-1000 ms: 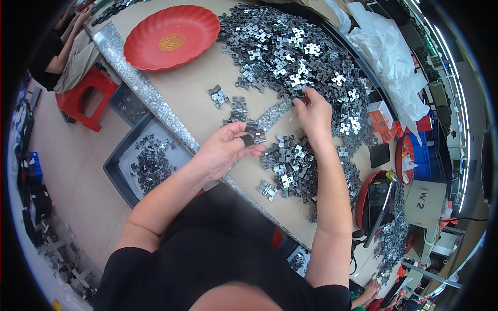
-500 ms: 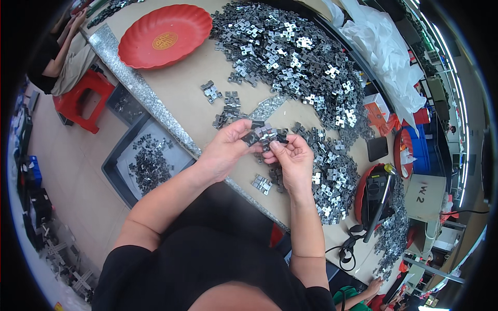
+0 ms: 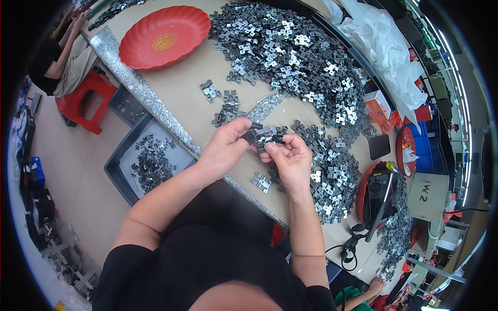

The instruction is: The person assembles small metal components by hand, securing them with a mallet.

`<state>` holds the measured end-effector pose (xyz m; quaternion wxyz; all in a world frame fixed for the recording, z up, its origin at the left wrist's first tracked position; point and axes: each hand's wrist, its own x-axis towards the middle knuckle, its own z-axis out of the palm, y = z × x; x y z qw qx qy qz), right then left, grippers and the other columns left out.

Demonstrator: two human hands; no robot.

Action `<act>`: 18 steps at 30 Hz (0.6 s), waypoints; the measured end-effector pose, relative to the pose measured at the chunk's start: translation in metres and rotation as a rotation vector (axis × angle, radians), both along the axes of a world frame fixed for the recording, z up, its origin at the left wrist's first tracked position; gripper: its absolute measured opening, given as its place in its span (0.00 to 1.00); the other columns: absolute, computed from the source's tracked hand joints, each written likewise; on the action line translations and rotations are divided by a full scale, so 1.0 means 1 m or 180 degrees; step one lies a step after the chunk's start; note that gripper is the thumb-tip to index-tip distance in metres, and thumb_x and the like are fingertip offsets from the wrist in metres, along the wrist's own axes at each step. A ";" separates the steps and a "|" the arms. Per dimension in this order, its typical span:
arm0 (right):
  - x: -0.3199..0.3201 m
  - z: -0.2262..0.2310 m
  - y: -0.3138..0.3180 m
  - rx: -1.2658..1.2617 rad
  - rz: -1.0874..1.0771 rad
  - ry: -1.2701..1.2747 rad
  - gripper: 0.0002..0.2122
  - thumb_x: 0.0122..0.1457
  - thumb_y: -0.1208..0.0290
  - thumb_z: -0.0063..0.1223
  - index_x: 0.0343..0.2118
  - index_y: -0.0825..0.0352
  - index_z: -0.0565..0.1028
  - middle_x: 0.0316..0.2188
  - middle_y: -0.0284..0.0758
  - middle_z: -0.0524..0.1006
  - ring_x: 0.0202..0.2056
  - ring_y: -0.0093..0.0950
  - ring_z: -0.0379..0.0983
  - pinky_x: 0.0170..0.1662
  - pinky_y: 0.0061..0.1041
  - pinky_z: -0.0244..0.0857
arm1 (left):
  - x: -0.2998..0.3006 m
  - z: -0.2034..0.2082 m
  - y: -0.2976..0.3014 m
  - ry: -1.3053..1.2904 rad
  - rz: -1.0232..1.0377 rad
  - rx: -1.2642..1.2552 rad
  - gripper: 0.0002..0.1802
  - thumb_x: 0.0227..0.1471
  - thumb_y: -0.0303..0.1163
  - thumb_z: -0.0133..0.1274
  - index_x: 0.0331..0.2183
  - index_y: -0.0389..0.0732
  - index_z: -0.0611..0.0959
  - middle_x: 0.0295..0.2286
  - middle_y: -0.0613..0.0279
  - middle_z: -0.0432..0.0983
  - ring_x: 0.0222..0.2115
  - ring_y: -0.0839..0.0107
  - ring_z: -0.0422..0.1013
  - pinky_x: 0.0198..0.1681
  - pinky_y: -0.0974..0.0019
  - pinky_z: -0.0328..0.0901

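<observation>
Small metal clips [image 3: 265, 135] are held between my two hands above the near edge of the table. My left hand [image 3: 228, 144] is closed on them, with dark coverings on its fingertips. Closed as well, my right hand [image 3: 292, 158] pinches the same clips from the other side, thumb on top. How many pieces are in my fingers I cannot tell. A small cluster of joined clips [image 3: 261, 182] lies below my hands, and another group [image 3: 229, 108] lies just beyond the left one. To the right spreads a loose heap of metal clips [image 3: 332, 176].
A red scalloped plate [image 3: 155, 46] sits at the far left, by a large clip pile [image 3: 280, 52]. Below the table edge stands a grey bin [image 3: 120, 176] with metal pieces. A lamp arm [image 3: 380, 207] stands at right. Other people sit at far left and lower right.
The clips between my fingers have turned slightly and sit a little more spread out. My hands stay in nearly the same place.
</observation>
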<state>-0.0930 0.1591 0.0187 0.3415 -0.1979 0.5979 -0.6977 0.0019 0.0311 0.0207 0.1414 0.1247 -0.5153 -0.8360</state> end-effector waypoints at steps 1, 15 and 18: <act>-0.001 0.000 0.000 -0.0013 0.0030 -0.0040 0.07 0.51 0.82 0.51 0.32 0.72 0.65 0.26 0.38 0.74 0.24 0.21 0.73 0.27 0.16 0.70 | 0.001 0.000 0.000 -0.0008 -0.0015 -0.0102 0.09 0.49 0.18 0.40 0.34 0.36 0.72 0.31 0.66 0.72 0.33 0.79 0.68 0.40 0.73 0.62; -0.007 0.006 0.004 0.0118 0.0171 -0.0726 0.05 0.50 0.80 0.51 0.31 0.71 0.71 0.22 0.34 0.75 0.18 0.18 0.70 0.21 0.13 0.67 | 0.007 -0.004 0.012 -0.0084 0.0224 -0.0613 0.14 0.46 0.14 0.38 0.37 0.33 0.71 0.31 0.65 0.71 0.35 0.80 0.67 0.41 0.74 0.62; -0.010 0.009 0.009 0.0144 0.0364 -0.0725 0.06 0.50 0.80 0.51 0.32 0.72 0.71 0.22 0.34 0.75 0.19 0.18 0.70 0.21 0.13 0.66 | 0.009 -0.010 0.005 -0.0221 -0.0251 -0.0294 0.14 0.43 0.14 0.39 0.36 0.33 0.72 0.30 0.65 0.71 0.33 0.80 0.68 0.38 0.74 0.63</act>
